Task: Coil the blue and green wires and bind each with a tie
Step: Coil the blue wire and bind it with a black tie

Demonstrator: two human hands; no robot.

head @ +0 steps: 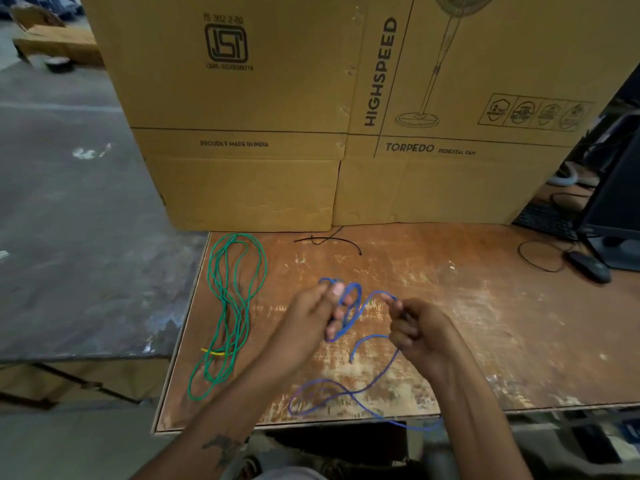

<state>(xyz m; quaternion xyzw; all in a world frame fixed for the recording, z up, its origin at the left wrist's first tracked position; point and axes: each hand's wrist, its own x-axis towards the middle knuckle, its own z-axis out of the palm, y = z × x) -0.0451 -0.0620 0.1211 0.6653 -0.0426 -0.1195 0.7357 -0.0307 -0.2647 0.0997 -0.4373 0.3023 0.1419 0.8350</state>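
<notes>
Head camera is looking down at a worn wooden table [450, 306] where two bare hands are working over the near middle of the board. The left hand [311, 317] is holding small loops of the blue wire [353, 306], its fingers curled through them and gripping the turns. The right hand [415, 327] is sitting just to the right, its fingers clenched around a strand of the same wire, with the thumb and forefinger pinching it near the top. From that hand the blue wire is trailing down toward the near edge of the table, lying there in loose curves and running slightly over the edge. A free end is hanging between the two hands.

Over on the left side of the table the green wire [235, 306] is lying in a long, loose bundle stretching from far to near, well apart from both hands. A short yellow piece [213, 352] is crossing it near its near end. Two thin black ties [329, 241] are lying at the far side of the table, just in front of large cardboard boxes [277, 98] that are standing along the far edge. At the far right a black computer mouse [588, 266] is resting beside a monitor stand [616, 251].
</notes>
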